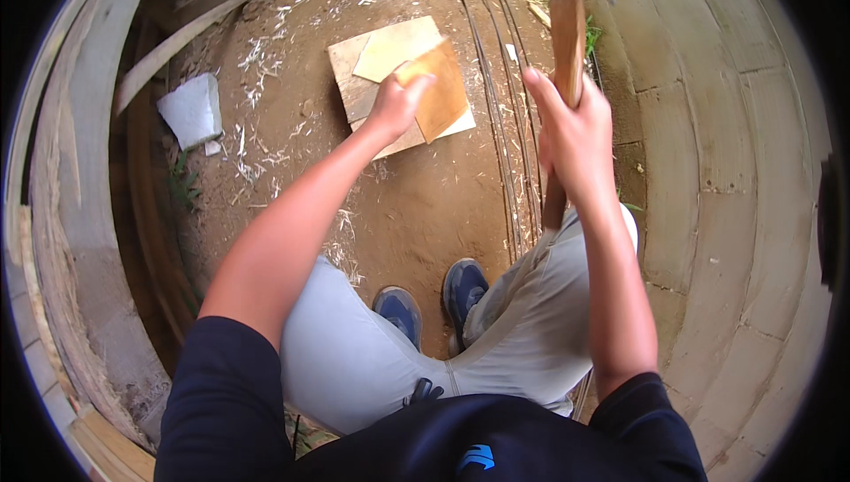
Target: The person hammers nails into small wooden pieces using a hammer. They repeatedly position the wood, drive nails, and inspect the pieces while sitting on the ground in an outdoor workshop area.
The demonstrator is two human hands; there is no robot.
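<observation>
My right hand (582, 141) is wrapped round the wooden handle of a claw hammer (567, 35), held upright with its dark metal head at the top. In my left hand (396, 108) is a flat brown piece of wood (443, 92), gripped at its left edge and tilted. Beneath it, a square wooden board (348, 57) lies on the ground, with a paler thin piece of wood (387, 46) on top. The brown piece partly hides both. The hammer is apart from the wood, to its right.
A pale stone block (190, 110) sits on the dirt at the left, among scattered wood shavings. Long thin dark rods (496, 84) run along the ground at the right, beside a block wall (717, 128). Weathered timber (75, 181) stands along the left side.
</observation>
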